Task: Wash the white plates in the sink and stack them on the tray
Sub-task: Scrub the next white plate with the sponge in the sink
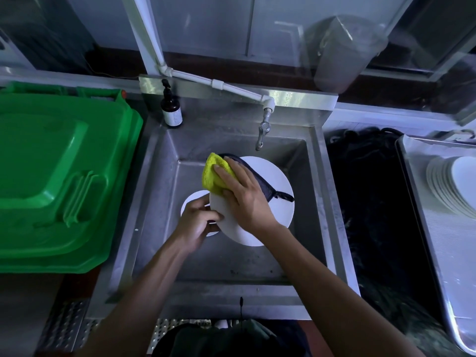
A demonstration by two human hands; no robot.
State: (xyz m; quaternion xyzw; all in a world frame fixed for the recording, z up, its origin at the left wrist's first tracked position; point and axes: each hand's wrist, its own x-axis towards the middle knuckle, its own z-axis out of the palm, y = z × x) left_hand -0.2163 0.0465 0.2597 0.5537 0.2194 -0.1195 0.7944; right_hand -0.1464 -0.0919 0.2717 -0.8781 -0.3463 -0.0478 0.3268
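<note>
Over the steel sink point(154, 191) I hold a white plate point(280, 199) tilted toward me. My left hand point(198, 222) grips its left rim. My right hand point(244, 194) presses a yellow and dark cloth point(213, 173) flat against the plate's face. A second white plate point(192, 199) lies in the basin under my left hand, mostly hidden. At the far right, a stack of white plates point(450, 184) leans on a metal tray point(438, 240).
A tap point(262, 132) hangs over the back of the basin, with no water visible. A brown pump bottle point(171, 109) stands at the sink's back left corner. A green bin lid point(56, 171) fills the left side. A dark gap point(365, 191) separates sink and tray.
</note>
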